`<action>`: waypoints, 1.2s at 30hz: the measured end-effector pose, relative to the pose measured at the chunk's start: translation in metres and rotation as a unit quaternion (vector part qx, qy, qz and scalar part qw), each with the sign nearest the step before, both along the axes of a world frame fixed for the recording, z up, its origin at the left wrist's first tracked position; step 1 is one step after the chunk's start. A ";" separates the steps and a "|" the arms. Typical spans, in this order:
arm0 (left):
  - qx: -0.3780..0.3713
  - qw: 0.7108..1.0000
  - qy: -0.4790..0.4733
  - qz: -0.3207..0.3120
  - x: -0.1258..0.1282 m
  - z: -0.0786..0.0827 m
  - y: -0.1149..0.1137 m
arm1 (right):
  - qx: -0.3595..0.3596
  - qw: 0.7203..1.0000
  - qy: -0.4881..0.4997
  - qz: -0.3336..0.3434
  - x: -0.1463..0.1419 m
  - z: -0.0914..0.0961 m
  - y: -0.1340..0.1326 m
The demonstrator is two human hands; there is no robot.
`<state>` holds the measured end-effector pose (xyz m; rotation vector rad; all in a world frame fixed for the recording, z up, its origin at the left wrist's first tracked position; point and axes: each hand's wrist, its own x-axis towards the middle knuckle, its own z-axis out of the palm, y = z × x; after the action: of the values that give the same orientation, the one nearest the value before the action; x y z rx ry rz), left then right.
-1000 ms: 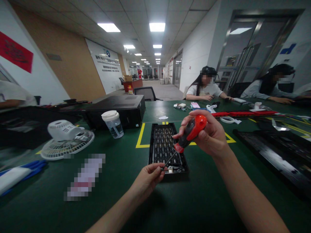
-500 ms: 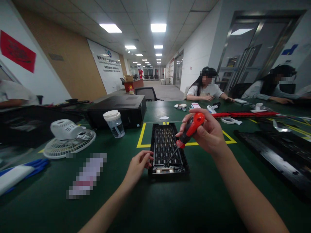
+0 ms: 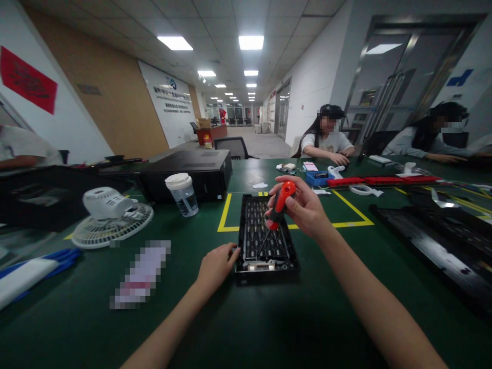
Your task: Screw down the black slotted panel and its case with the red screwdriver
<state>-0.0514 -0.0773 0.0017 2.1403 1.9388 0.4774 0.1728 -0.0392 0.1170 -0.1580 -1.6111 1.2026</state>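
Observation:
A black ribbed panel (image 3: 265, 225) lies flat on the green table (image 3: 269, 318), partly inside a yellow taped square (image 3: 346, 205). My right hand (image 3: 303, 207) is closed round a screwdriver (image 3: 277, 205) with a red and black handle, held nearly upright, its tip down on the panel's near end. My left hand (image 3: 217, 264) rests at the panel's near left corner, fingers curled against its edge.
A small white fan (image 3: 111, 218) lies at the left, with a lidded plastic cup (image 3: 182, 195) and a black case (image 3: 192, 171) behind it. Another black panel (image 3: 438, 241) lies at the right. Two people sit across the table; red strips (image 3: 380, 180) and a blue box (image 3: 319, 178) lie before them.
My left hand let go of the screwdriver's tip and moved left to the panel's corner. My right hand brought the screwdriver down and left, more upright, onto the panel.

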 end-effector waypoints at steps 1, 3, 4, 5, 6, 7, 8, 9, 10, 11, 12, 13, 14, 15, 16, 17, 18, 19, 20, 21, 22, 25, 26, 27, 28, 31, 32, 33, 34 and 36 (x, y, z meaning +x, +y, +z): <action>-0.002 1.000 0.002 -0.002 0.000 0.000 0.000 | -0.002 1.000 -0.003 -0.002 -0.002 0.000 0.001; -0.003 1.000 0.007 -0.009 0.000 -0.001 0.001 | -0.008 1.000 -0.010 -0.004 -0.006 0.001 0.004; -0.001 1.000 0.010 -0.011 0.000 -0.001 0.001 | -0.008 1.000 -0.010 -0.002 -0.008 0.001 0.005; -0.001 1.000 0.013 -0.013 0.000 -0.001 0.001 | -0.007 1.000 -0.011 0.002 -0.010 0.000 0.007; 0.000 1.000 0.017 -0.014 0.000 -0.001 0.001 | -0.005 1.000 -0.010 0.006 -0.013 -0.001 0.008; 0.002 1.000 0.019 -0.015 0.000 -0.002 0.001 | -0.004 1.000 -0.010 0.010 -0.016 -0.002 0.009; 0.006 1.000 0.021 -0.016 0.000 -0.002 0.001 | -0.003 1.000 -0.010 0.014 -0.019 -0.004 0.010; 0.009 1.000 0.022 -0.017 0.000 -0.003 0.001 | -0.002 1.000 -0.010 0.019 -0.022 -0.006 0.011; 0.011 1.000 0.023 -0.018 0.000 -0.003 0.001 | -0.002 1.000 -0.011 0.024 -0.025 -0.008 0.012; 0.011 1.000 0.024 -0.018 0.000 -0.003 0.002 | -0.002 0.999 -0.014 0.029 -0.027 -0.010 0.013; 0.009 1.000 0.024 -0.017 0.000 -0.003 0.002 | -0.002 0.999 -0.017 0.033 -0.030 -0.012 0.014; 0.005 1.000 0.024 -0.017 0.001 -0.003 0.002 | -0.003 0.999 -0.024 0.036 -0.032 -0.015 0.014; 0.002 1.000 0.024 -0.014 0.001 -0.003 0.002 | -0.003 0.999 -0.032 0.038 -0.033 -0.016 0.014; 0.000 1.000 0.022 -0.012 0.002 -0.003 0.001 | -0.004 0.998 -0.039 0.039 -0.034 -0.018 0.015; 0.000 1.000 0.020 -0.010 0.002 -0.002 0.001 | -0.005 0.998 -0.044 0.039 -0.035 -0.020 0.015; 0.000 1.000 0.018 -0.008 0.002 -0.002 0.001 | -0.005 0.998 -0.047 0.039 -0.036 -0.021 0.016; 0.001 1.000 0.016 -0.009 0.002 -0.002 0.001 | -0.006 0.998 -0.050 0.038 -0.037 -0.023 0.016; 0.002 1.000 0.014 -0.011 0.002 -0.002 0.001 | -0.007 0.998 -0.052 0.037 -0.037 -0.024 0.017; 0.004 1.000 0.012 -0.012 0.002 -0.002 0.001 | -0.009 0.998 -0.055 0.035 -0.037 -0.026 0.017; 0.004 1.000 0.010 -0.013 0.002 -0.003 0.001 | -0.010 0.998 -0.059 0.034 -0.038 -0.027 0.018; 0.005 1.000 0.010 -0.013 0.002 -0.003 0.001 | -0.010 0.997 -0.062 0.033 -0.038 -0.028 0.018; 0.009 1.000 0.016 -0.009 0.002 -0.005 0.001 | -0.009 0.997 -0.063 0.035 -0.038 -0.030 0.019; 0.011 1.000 0.020 -0.010 0.002 -0.005 0.001 | -0.010 0.997 -0.061 0.037 -0.039 -0.030 0.019; 0.016 0.999 0.025 -0.013 0.001 -0.005 0.001 | -0.011 0.997 -0.060 0.039 -0.039 -0.030 0.019; 0.021 0.999 0.031 -0.015 0.001 -0.005 0.001 | -0.012 0.997 -0.058 0.041 -0.039 -0.030 0.019; 0.031 0.998 0.040 -0.022 0.001 -0.004 0.000 | -0.017 0.997 -0.055 0.043 -0.039 -0.029 0.018; 0.030 0.998 0.041 -0.023 0.002 -0.003 -0.001 | -0.018 0.997 -0.054 0.043 -0.039 -0.029 0.018; 0.029 0.999 0.041 -0.021 0.002 -0.002 -0.001 | -0.019 0.997 -0.054 0.043 -0.039 -0.029 0.018; 0.027 0.999 0.041 -0.021 0.002 -0.002 -0.002 | -0.019 0.997 -0.054 0.042 -0.039 -0.029 0.018; 0.024 0.999 0.038 -0.018 0.003 -0.001 -0.002 | -0.020 0.997 -0.055 0.041 -0.039 -0.030 0.019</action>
<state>-0.0485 -0.0790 0.0006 2.2493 1.9446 0.4459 0.1338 -0.0207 0.0874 -0.1890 -1.7033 1.3099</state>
